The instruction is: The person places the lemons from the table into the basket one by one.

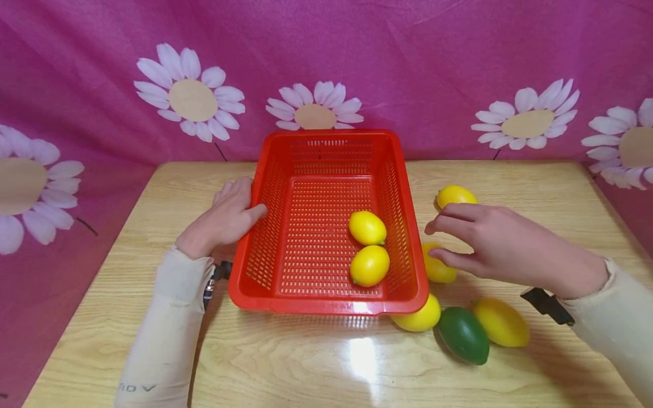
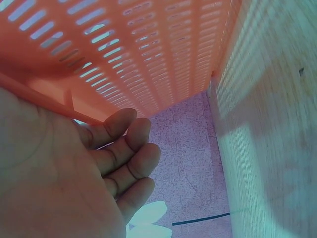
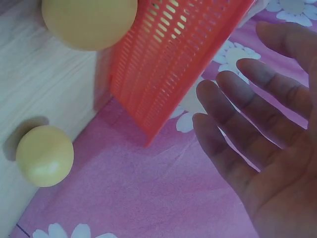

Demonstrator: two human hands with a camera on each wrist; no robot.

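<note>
A red plastic basket [image 1: 326,306] with slotted walls stands on the table, two lemons [image 1: 368,228] lying on its floor toward the right. My left hand [image 1: 224,218] holds the basket's left rim, thumb over the edge; in the left wrist view its curled fingers [image 2: 133,161] lie outside, below the rim. Right of the basket, my right hand [image 1: 490,241] hovers with nothing in it, fingers spread and slightly bent. Beneath that hand is a partly hidden lemon [image 1: 441,271], and just beyond it another lemon [image 1: 456,195]. In the right wrist view, its fingers are apart from the basket wall [image 3: 158,64].
By the basket's front right corner lie a lemon [image 1: 422,316], a dark green oval fruit [image 1: 463,335] and a larger yellow fruit [image 1: 501,322]. Behind the wooden table [image 1: 285,362] hangs a pink cloth [image 1: 408,62] with white flowers.
</note>
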